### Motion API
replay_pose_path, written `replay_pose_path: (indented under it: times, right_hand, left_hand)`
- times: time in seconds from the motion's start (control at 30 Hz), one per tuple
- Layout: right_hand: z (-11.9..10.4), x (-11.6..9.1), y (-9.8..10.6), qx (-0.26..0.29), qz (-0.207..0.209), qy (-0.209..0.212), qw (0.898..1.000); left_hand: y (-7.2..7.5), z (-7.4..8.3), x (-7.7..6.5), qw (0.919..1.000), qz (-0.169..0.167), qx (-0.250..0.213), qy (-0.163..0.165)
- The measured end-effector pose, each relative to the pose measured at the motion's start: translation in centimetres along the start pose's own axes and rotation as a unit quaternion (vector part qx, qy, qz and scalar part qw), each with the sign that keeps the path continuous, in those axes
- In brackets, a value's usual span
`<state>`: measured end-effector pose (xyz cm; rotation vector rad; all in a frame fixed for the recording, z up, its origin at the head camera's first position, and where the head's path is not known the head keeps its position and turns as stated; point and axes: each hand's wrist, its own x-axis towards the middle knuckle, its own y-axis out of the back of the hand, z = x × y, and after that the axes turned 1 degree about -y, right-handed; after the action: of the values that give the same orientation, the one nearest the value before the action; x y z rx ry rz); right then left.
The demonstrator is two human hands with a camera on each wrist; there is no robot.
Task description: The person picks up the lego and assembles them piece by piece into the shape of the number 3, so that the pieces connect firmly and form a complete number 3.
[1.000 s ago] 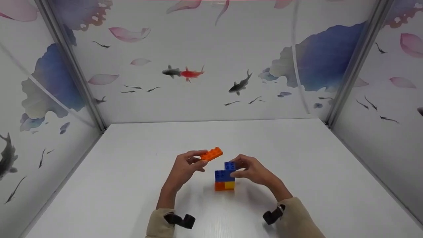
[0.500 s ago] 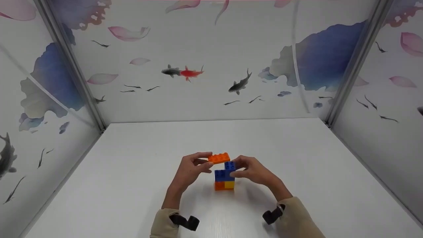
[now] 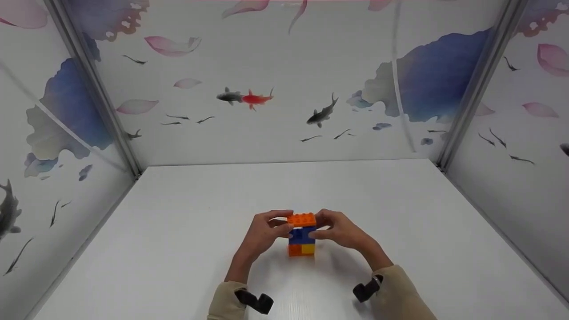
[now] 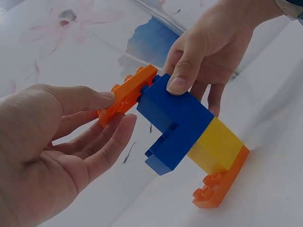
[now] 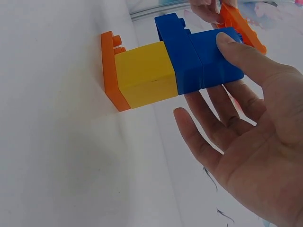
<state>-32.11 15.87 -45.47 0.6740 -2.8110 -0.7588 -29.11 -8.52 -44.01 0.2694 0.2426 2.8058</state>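
Observation:
My left hand [image 3: 262, 233] pinches a flat orange toy brick [image 3: 302, 219] by its left end, between thumb and fingers. In the left wrist view that orange brick [image 4: 127, 97] sits tilted at the top of the blue bricks [image 4: 177, 118], meeting their studs; whether it is pressed on cannot be told. My right hand [image 3: 340, 229] grips the upper blue brick [image 5: 215, 56], thumb on one side and fingers on the other. Below the blue part comes a yellow brick [image 5: 147, 73], standing on a flat orange base brick [image 5: 110, 71] with bare studs at one end.
The stack stands on a white table [image 3: 200, 195] near its front middle. White printed panels [image 3: 284, 133] close in the back and both sides. Each wrist carries a black strap mount [image 3: 255, 301] over a beige sleeve.
My left hand has moved right and slightly down, bringing the flat orange brick from left of the stack to over its top, and levelling it. The right hand has stayed on the stack.

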Motion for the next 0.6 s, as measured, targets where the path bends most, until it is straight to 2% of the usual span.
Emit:
replay_pose_path:
  times: [0.2,0.3,0.6]
  right_hand:
    - [0.1,0.0,0.0,0.0,-0.001,0.003,1.0]
    - [0.1,0.0,0.0,0.003,-0.002,0.011,1.0]
    - [0.3,0.1,0.0,0.001,-0.004,0.02,1.0]
  left_hand:
    - [-0.4,0.0,0.1,0.9999,0.003,0.0,0.014]
    - [-0.7,0.0,0.1,0.9999,0.011,-0.004,0.011]
    - [-1.4,-0.4,0.3,0.9983,0.055,-0.013,0.015]
